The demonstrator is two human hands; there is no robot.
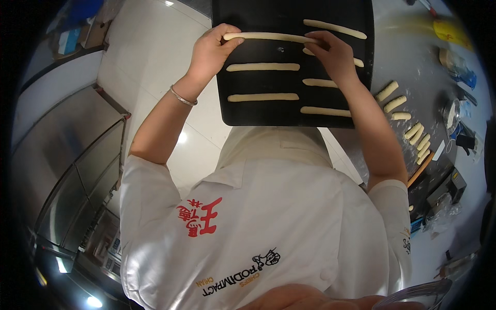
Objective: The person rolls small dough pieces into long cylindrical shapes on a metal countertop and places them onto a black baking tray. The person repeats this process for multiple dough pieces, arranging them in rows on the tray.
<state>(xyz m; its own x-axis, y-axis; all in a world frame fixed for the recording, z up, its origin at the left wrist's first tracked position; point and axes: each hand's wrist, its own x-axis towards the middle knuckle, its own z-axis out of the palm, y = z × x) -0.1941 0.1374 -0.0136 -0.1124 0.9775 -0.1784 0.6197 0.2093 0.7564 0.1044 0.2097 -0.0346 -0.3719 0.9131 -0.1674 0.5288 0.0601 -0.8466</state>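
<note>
A long, thin stick of raw dough (271,37) is stretched level between my two hands, above a black baking tray (263,112). My left hand (211,50) pinches its left end between thumb and fingers, near the tray's left edge. At the other end, my right hand (335,54) has the dough between thumb and fingertips. Beneath, two dough sticks lie on the left half of the tray, one (263,67) farther from me than the other (263,97). Several more, such as the farthest one (335,29), lie along the right half; my right hand and forearm partly cover some.
A grey worktop (407,66) dusted with flour adjoins the tray on the right. Several short dough pieces (416,131) rest there beside a wooden rolling pin (421,169). Behind them are a kitchen scale (447,188) and a plastic bag (443,211). A stainless-steel cabinet (66,128) stands left.
</note>
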